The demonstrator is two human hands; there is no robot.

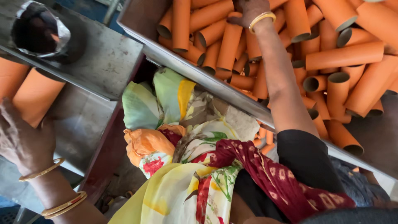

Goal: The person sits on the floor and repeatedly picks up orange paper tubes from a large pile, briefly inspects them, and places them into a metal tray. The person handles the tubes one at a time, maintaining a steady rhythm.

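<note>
Nearest the lens hangs a draped cloth of yellow, green and red floral print (pixel 186 182), worn by the person and covering the lap between the two arms; one head view shows everything.

Left hand (pixel 20 141), wrist ringed by three gold bangles (pixel 54 186), lies palm-down with fingers closed against the nearer of two upright orange cardboard tubes (pixel 35 95) standing at the edge of the grey metal bench (pixel 107 62); it touches that tube and seems to grip it, though the far side of the grasp is hidden; a round dark machine part wrapped in shiny foil (pixel 37 33) sits above the pair.

Right hand (pixel 248 10), with one gold bangle at the wrist, reaches into the steel trough (pixel 199 76) and rests on the heap of loose orange cardboard tubes (pixel 348 56); its fingers run off the top edge, so whether it has closed on one I cannot tell.

By my judgement the step in hand is picking: one tube steadied at the bench while another is sought from the heap; the next move calls for a firm single-tube grasp without dragging neighbours along.

Counted: two tubes at the bench; several dozen in the trough, too piled to number exactly; two hands.
</note>
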